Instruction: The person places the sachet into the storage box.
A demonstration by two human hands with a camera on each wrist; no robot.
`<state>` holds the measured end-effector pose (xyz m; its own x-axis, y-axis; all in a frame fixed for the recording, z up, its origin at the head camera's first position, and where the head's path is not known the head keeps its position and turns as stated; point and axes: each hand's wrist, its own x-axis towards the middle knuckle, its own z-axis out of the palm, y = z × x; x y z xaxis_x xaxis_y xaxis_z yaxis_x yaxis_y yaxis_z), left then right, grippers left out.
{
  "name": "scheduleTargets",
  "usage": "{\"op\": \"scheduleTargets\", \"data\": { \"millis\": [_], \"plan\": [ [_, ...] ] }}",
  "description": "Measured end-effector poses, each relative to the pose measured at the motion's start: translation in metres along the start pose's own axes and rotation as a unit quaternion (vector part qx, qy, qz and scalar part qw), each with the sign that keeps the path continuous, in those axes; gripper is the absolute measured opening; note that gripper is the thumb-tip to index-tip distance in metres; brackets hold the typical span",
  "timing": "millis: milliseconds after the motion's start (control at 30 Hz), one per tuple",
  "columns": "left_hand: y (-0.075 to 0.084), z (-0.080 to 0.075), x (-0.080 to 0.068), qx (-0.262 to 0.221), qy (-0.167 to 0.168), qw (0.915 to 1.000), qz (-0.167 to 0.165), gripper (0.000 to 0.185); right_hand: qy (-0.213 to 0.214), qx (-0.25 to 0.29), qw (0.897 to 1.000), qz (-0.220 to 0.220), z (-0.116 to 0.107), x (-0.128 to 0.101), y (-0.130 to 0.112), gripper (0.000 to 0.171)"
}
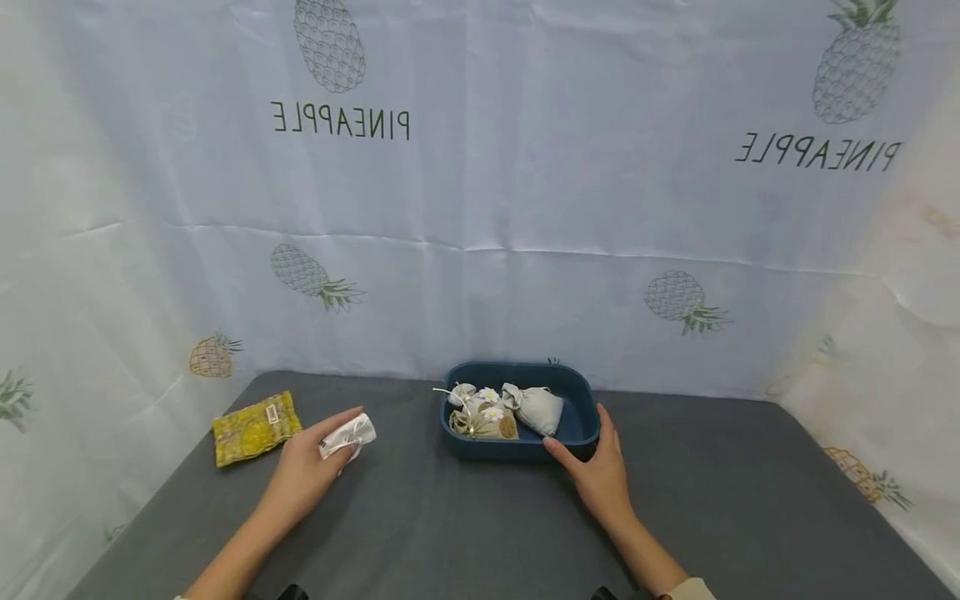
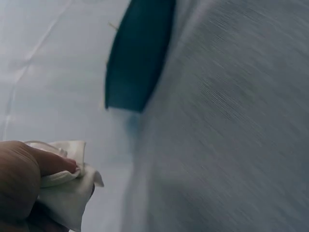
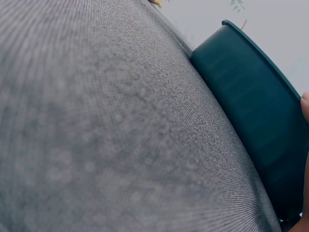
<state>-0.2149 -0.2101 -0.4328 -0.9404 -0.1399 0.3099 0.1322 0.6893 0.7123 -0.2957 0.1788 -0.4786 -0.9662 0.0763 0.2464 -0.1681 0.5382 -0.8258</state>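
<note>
My left hand (image 1: pixel 313 458) pinches a small white cloth pouch (image 1: pixel 349 436) between thumb and fingers, raised over the table at the left. In the left wrist view the pouch (image 2: pixel 67 193) shows a soft, folded end beyond the thumb. A dark blue oblong bin (image 1: pixel 480 451) stands at the back of the table, centre. It holds several small drawstring pouches, among them a pale grey one (image 1: pixel 542 410) and a beige one (image 1: pixel 491 425) with white flowers. My right hand (image 1: pixel 602 479) grips the bin's near right corner, thumb at the front rim, fingers along the right side.
A yellow patterned packet (image 1: pixel 257 427) lies on the dark grey table (image 1: pixel 450 533) at the far left, beyond my left hand. White curtains (image 1: pixel 480 192) printed with pineapples hang right behind the bin and along both sides of the table.
</note>
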Motion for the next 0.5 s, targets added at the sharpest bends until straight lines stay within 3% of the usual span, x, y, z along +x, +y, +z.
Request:
{"op": "scheduleTargets", "data": {
  "millis": [267, 500],
  "plan": [
    [0.044, 0.013, 0.026, -0.028, -0.02, 0.998, 0.053, 0.053, 0.005, 0.001, 1.0, -0.002, 0.0, -0.001, 0.0, 0.11],
    [0.072, 0.034, 0.049, -0.081, -0.053, 0.9928, 0.07, 0.052, 0.005, -0.002, 1.0, -0.001, 0.0, -0.001, -0.001, 0.11]
  ]
}}
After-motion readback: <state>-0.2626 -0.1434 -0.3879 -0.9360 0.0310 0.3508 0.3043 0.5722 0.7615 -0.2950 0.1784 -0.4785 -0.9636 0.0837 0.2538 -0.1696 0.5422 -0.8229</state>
